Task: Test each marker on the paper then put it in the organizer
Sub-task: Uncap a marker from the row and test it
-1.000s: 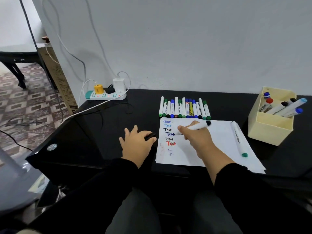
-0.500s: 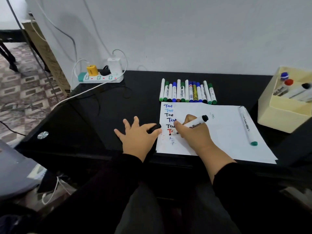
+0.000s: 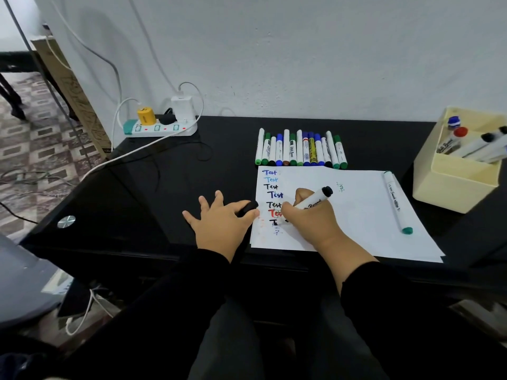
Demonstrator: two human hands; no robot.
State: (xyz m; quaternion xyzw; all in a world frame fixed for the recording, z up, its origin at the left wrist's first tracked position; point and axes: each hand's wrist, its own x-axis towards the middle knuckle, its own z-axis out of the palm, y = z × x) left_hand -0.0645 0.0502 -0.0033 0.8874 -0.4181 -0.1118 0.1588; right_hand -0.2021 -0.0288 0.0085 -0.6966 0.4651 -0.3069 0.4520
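Note:
My right hand (image 3: pixel 310 223) grips a white marker with a black end (image 3: pixel 315 200), its tip down on the white paper (image 3: pixel 356 212) under a column of "Test" words. My left hand (image 3: pixel 222 223) rests on the desk at the paper's left edge and pinches the black marker cap (image 3: pixel 248 207) between thumb and forefinger. A row of several markers (image 3: pixel 300 149) lies just behind the paper. A green-capped marker (image 3: pixel 396 201) lies on the paper's right side. The cream organizer (image 3: pixel 455 176) at the right holds several markers.
The black glass desk (image 3: pixel 164 187) stands against a white wall. A power strip (image 3: pixel 160 127) with chargers and white cables sits at the back left. The desk's left corner and the patterned floor (image 3: pixel 33 149) lie beyond.
My right hand has moved down the paper from the upper lines to a new line below the red word. The camera view has shifted closer and to the left.

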